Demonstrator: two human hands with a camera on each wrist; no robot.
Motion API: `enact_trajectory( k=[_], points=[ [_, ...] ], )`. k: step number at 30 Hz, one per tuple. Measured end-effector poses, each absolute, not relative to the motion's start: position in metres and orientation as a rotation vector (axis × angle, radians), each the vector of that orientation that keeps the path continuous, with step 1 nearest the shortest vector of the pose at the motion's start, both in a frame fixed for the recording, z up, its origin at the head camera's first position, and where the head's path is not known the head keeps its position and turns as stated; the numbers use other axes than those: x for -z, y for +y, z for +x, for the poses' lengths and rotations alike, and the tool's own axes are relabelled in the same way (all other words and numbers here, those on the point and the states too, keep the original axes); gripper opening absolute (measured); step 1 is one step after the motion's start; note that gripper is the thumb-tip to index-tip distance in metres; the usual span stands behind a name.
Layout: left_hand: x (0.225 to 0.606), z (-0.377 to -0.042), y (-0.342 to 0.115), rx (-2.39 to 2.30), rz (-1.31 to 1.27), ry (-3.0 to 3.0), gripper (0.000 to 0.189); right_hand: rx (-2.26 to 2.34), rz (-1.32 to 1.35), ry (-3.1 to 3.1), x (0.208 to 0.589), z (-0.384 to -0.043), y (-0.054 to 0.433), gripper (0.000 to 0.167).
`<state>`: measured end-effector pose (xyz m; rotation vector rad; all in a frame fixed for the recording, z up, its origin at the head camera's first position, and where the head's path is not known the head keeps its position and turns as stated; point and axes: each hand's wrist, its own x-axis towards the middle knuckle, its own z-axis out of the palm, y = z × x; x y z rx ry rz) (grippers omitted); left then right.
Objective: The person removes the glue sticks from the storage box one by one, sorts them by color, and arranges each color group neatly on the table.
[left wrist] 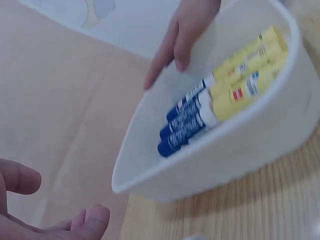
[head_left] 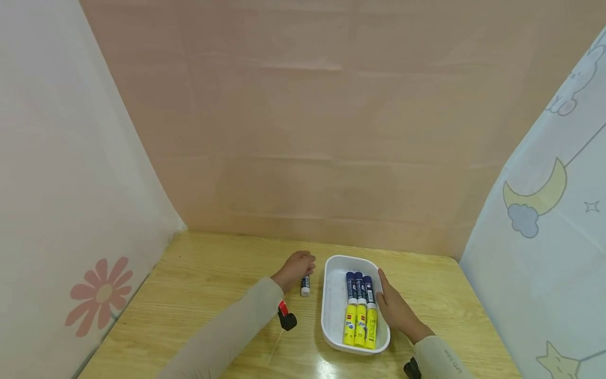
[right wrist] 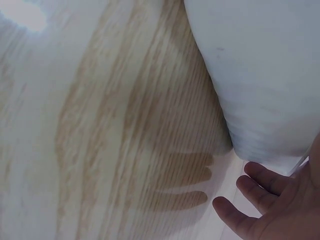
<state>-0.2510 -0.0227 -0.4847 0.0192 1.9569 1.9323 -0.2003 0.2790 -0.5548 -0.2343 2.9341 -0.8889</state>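
A white plastic tub (head_left: 333,295) holds two rows of glue sticks: navy ones with white ends (head_left: 360,288) and yellow ones (head_left: 361,325). My right hand (head_left: 397,310) holds the tub's right rim, thumb over the inside, other fingers outside the wall (right wrist: 270,105). Left of the tub, my left hand (head_left: 295,268) hovers at a single navy-and-white glue stick (head_left: 305,286) on the table, partly covering it. The left wrist view shows the left thumb and fingers (left wrist: 92,222) apart, with nothing between them.
The wooden table (head_left: 213,284) is walled by a brown sheet (head_left: 322,158) at the back. Printed white sheets stand at the left (head_left: 94,158) and right (head_left: 544,273).
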Motion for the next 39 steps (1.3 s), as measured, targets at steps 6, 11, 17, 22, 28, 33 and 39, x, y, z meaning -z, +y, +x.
enact_trajectory(
  k=[6, 11, 17, 22, 28, 33, 39],
  points=[
    [0.473, -0.241, -0.013, -1.962, 0.161, 1.799, 0.060, 0.896, -0.240, 2.928, 0.554, -0.202, 0.277, 0.065],
    [0.477, -0.243, -0.004, -1.971, 0.109, 1.767, 0.054, 0.907, -0.253, 2.928, 0.553, -0.203, 0.276, 0.066],
    [0.488, -0.241, 0.012, -1.952, 0.077, 1.745, 0.055, 0.908, -0.275, 2.941, 0.555, -0.203, 0.277, 0.066],
    [0.495, -0.235, 0.027, -1.969, 0.042, 1.639, 0.056, 0.910, -0.238, 2.932, 0.554, -0.203, 0.279, 0.066],
    [0.499, -0.233, 0.039, -1.976, 0.000, 1.598, 0.057, 0.916, -0.250, 2.953, 0.554, -0.201, 0.279, 0.065],
    [0.501, -0.231, 0.044, -1.980, -0.028, 1.603, 0.056, 0.915, -0.255, 2.955, 0.554, -0.199, 0.280, 0.065],
    [0.503, -0.234, 0.050, -1.968, -0.087, 1.611, 0.058, 0.911, -0.227, 2.929, 0.553, -0.198, 0.280, 0.066]
  ],
)
